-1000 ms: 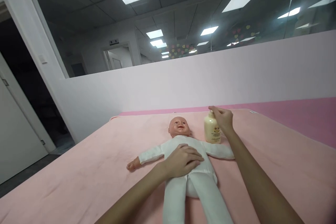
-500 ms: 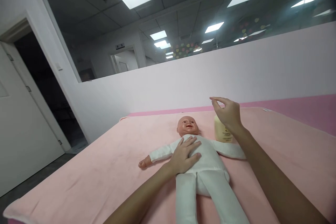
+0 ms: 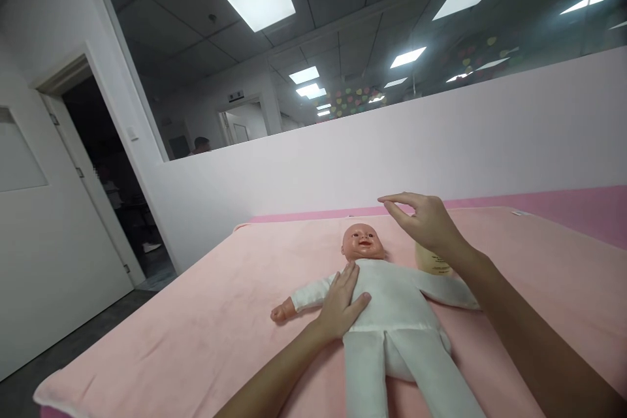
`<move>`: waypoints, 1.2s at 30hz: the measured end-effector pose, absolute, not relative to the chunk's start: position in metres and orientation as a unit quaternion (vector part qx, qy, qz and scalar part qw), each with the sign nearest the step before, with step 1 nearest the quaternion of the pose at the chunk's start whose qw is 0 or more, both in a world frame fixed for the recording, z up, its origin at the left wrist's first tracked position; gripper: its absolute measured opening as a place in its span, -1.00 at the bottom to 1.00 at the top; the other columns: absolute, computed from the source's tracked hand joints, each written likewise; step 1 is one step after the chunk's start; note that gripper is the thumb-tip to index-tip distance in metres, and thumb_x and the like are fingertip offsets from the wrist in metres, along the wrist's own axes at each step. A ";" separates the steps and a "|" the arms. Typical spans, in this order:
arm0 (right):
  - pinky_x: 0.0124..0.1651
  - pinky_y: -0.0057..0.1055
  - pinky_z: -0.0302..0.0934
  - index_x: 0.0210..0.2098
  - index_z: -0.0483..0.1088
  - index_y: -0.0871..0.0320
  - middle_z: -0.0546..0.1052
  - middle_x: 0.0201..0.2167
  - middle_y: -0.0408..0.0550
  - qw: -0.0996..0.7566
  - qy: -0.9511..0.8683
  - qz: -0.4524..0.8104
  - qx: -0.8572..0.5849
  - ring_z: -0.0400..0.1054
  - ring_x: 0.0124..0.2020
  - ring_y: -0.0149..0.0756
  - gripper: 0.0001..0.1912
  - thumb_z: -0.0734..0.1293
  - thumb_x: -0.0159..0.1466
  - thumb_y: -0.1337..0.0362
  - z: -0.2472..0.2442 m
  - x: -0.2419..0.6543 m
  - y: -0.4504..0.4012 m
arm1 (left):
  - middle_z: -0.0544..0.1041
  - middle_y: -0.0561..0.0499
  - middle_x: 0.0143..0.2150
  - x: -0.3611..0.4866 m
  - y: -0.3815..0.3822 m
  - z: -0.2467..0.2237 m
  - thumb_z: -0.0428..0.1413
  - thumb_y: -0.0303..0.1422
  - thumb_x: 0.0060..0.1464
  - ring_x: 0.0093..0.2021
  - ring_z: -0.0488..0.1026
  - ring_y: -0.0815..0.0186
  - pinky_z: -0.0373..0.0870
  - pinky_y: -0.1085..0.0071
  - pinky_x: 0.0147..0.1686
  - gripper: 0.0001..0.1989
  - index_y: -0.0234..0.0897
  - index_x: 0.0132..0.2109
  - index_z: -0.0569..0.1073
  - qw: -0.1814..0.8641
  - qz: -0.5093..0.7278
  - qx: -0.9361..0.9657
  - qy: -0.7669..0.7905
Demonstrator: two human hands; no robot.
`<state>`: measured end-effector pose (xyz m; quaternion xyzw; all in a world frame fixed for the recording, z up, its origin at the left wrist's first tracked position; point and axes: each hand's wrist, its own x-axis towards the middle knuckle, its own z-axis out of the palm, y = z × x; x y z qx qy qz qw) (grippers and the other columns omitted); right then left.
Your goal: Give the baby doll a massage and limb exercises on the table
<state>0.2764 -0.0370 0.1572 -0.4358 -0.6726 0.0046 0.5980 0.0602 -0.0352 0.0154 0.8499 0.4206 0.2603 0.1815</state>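
A baby doll (image 3: 394, 294) with a smooth bare head and a white cloth body lies face up on a pink blanket (image 3: 235, 313). My left hand (image 3: 343, 304) rests flat on the left side of its chest, fingers stretched out. Raised above the blanket to the right of the doll's head, my right hand (image 3: 426, 222) holds nothing; its fingers are extended, with the thumb below and close to them. Behind that hand stands a pale yellow bottle (image 3: 434, 264), its upper part hidden by the hand and its base by the doll's arm.
A white wall (image 3: 313, 176) with a window above it borders the far side of the blanket. At the left, a white door (image 3: 59, 255) stands open onto a dark room. Through the window, part of a person's head (image 3: 201, 143) shows.
My left hand has slid from the middle of the doll's chest toward its left side. My right hand has shifted left relative to the doll and flattened slightly. The camera view has shifted.
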 end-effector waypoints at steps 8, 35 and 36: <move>-0.12 -0.35 0.31 -0.34 0.54 0.13 0.57 -0.30 -0.05 0.501 -0.782 0.180 -0.325 0.44 -0.22 -0.23 -0.72 0.20 0.19 0.21 0.132 0.244 -0.068 | 0.07 -0.02 0.33 0.061 -0.029 0.006 -0.16 -0.09 0.18 0.33 -0.02 0.21 -0.12 0.15 0.31 -0.43 -0.18 0.28 0.12 0.213 0.344 0.816 0.413; 0.26 -0.10 -0.15 0.20 0.11 0.44 0.13 0.22 0.33 0.342 -0.680 0.129 -0.636 -0.03 0.27 -0.01 -0.23 0.06 0.24 -0.09 -0.006 0.256 -0.025 | 0.04 -0.16 0.33 0.073 -0.018 0.000 -0.14 -0.09 0.16 0.35 -0.10 0.19 -0.25 0.17 0.29 -0.39 -0.30 0.27 0.13 0.180 0.298 0.800 0.488; 0.25 -0.12 -0.11 0.18 0.14 0.46 0.17 0.20 0.33 0.351 -0.674 0.130 -0.637 0.03 0.25 -0.01 -0.28 0.05 0.26 -0.03 -0.006 0.257 -0.025 | 0.04 -0.20 0.33 0.073 -0.018 0.000 -0.14 -0.08 0.15 0.35 -0.10 0.14 -0.22 0.14 0.29 -0.38 -0.34 0.26 0.14 0.166 0.296 0.794 0.503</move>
